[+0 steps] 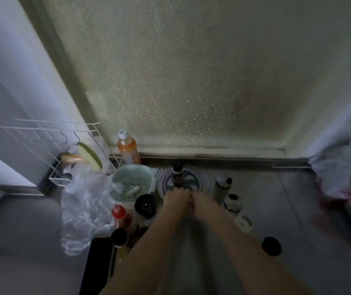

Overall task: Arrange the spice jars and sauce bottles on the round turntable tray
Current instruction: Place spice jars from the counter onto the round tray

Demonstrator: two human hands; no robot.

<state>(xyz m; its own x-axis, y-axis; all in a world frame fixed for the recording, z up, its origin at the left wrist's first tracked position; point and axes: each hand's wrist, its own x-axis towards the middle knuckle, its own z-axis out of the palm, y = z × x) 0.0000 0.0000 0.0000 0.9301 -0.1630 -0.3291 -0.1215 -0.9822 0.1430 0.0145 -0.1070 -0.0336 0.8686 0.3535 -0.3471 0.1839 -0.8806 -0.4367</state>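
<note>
The round turntable tray [193, 179], pale with a dark pattern, lies on the grey floor below a frosted door. A tall dark sauce bottle [177, 169] stands upright on it. My left hand [176, 200] and my right hand [202, 204] are side by side, knuckles up, at the tray's near rim, fingers curled down. Dim light and blur hide what the fingers hold. Left of the tray stand a black-lidded jar [145, 205], a red-capped bottle [118, 212] and a black-capped bottle [119, 237]. To the right are two white jars [223, 186] [232, 203], a white lid [243, 223] and a black-capped jar [271, 246].
A mint-green tub [143, 174] sits left of the tray, with an orange drink bottle [127, 150] behind it. A crumpled clear plastic bag [83, 211] and a white wire rack [60, 177] holding vegetables fill the left corner. A cloth heap [349, 184] lies at the right.
</note>
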